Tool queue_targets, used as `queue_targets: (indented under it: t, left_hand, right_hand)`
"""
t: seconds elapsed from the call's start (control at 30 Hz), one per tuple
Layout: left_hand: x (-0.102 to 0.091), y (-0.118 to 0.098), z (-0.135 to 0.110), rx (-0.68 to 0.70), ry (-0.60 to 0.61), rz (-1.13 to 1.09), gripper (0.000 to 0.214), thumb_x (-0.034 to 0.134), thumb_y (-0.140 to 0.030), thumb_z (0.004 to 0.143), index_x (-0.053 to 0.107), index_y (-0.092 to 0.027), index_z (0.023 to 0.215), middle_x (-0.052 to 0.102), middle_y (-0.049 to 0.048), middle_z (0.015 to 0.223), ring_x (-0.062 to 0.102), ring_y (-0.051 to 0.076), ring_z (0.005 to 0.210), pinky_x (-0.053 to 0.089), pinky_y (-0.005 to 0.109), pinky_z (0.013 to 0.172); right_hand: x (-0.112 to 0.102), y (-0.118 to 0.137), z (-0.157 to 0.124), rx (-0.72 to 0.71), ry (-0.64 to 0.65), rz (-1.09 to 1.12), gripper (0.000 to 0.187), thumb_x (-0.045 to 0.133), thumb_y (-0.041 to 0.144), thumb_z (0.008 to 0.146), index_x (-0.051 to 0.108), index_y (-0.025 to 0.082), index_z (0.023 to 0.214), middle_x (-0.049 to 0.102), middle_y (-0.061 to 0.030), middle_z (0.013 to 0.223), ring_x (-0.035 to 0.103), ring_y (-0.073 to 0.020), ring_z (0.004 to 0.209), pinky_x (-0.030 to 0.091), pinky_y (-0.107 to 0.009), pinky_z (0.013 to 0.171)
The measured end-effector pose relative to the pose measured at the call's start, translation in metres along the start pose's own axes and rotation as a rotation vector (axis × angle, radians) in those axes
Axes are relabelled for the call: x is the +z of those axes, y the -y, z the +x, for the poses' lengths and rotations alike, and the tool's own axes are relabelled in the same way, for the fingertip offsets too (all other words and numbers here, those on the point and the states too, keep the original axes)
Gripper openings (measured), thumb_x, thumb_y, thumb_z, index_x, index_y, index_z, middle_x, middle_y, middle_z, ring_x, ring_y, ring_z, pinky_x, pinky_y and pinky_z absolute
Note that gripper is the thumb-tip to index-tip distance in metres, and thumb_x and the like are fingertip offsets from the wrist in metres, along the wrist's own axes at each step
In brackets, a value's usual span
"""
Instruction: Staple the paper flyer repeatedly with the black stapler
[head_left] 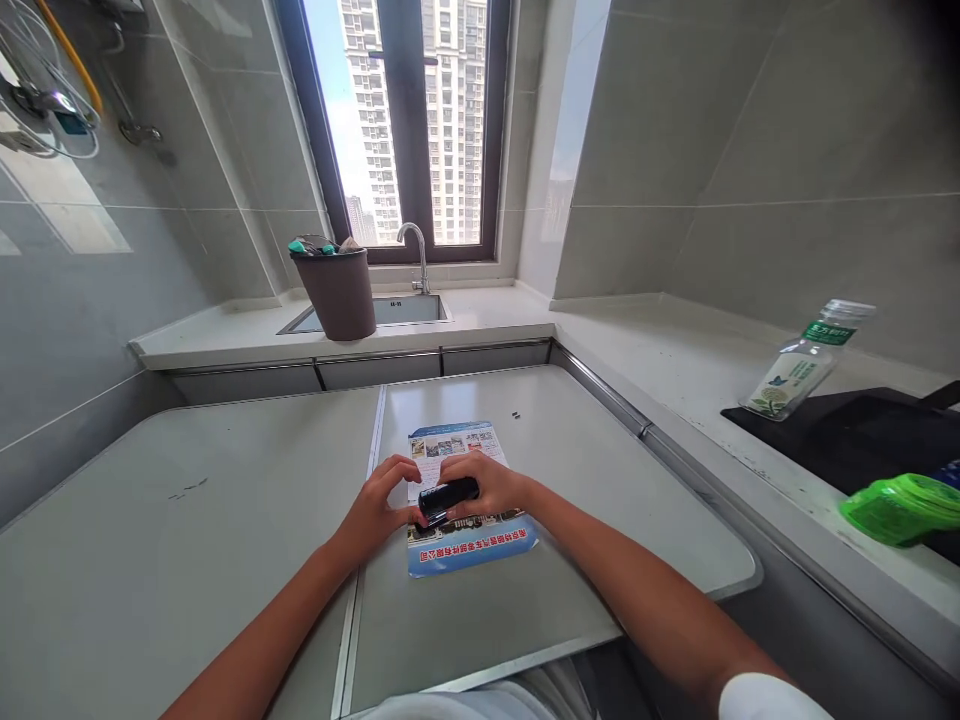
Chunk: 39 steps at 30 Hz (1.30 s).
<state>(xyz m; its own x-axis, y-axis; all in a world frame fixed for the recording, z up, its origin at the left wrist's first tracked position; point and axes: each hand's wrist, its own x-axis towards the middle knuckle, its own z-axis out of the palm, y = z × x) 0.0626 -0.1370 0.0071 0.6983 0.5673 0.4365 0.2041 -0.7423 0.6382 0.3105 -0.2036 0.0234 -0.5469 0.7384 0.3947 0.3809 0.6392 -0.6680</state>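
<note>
My right hand [484, 485] grips a small black stapler [448, 496] from the right, fingers over its top and thumb below. Close to the stapler's front end is my left hand [388, 500]. Its thumb reaches the lower front of the stapler, while its curved index finger stays apart from the thumb. Under both hands lies a printed leaflet [472, 557], blue and white with red lettering upside down to me. The hands and the stapler cover the leaflet's middle. Whether the stapler touches the paper, I cannot tell.
Small dark bits, perhaps staples [516, 415], lie on the pale table [247, 520]. Behind it a brown bucket [337, 295] stands by a sink [409, 310] with a faucet [421, 260]. A clear bottle [802, 365] and a bright green item [900, 508] rest on the right counter.
</note>
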Motion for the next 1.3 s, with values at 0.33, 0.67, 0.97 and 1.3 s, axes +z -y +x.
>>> queue_targets:
  t: [0.33,0.67,0.97,1.3]
  left_hand:
    - [0.013,0.008,-0.001,-0.022,0.196,0.217,0.052,0.074,-0.049,0.088,0.065,-0.03,0.135,0.053,0.0111,0.153,0.045,0.036,0.144,0.031,0.053,0.122]
    - [0.014,0.016,-0.005,-0.081,0.368,0.429,0.063,0.053,-0.068,0.096,0.051,-0.036,0.151,0.038,0.0085,0.166,0.032,0.036,0.154,0.019,0.064,0.126]
    - [0.012,0.014,-0.006,-0.079,0.378,0.465,0.064,0.051,-0.067,0.097,0.051,-0.033,0.152,0.037,0.0104,0.166,0.032,0.036,0.154,0.022,0.063,0.126]
    - [0.014,0.017,-0.007,-0.041,0.351,0.468,0.062,0.053,-0.065,0.097,0.052,-0.033,0.151,0.041,0.0113,0.164,0.036,0.036,0.152,0.024,0.063,0.124]
  right_hand:
    - [-0.089,-0.048,-0.053,0.486,-0.32,-0.357,0.023,0.076,0.039,0.08,0.07,0.017,0.085,0.066,-0.0014,0.082,0.056,-0.0166,0.075,0.038,-0.026,0.068]
    - [-0.111,-0.069,-0.085,0.703,-0.191,-0.261,0.029,0.076,0.042,0.073,0.074,0.018,0.089,0.067,0.0004,0.08,0.059,-0.0191,0.076,0.038,-0.027,0.065]
    - [-0.128,-0.049,-0.091,0.69,-0.07,-0.341,0.025,0.075,0.039,0.072,0.072,0.018,0.086,0.066,-0.0002,0.08,0.057,-0.0183,0.075,0.038,-0.026,0.064]
    - [-0.115,-0.049,-0.082,0.63,0.066,-0.274,0.026,0.075,0.038,0.073,0.072,0.018,0.09,0.067,-0.0006,0.086,0.059,-0.0185,0.079,0.041,-0.025,0.066]
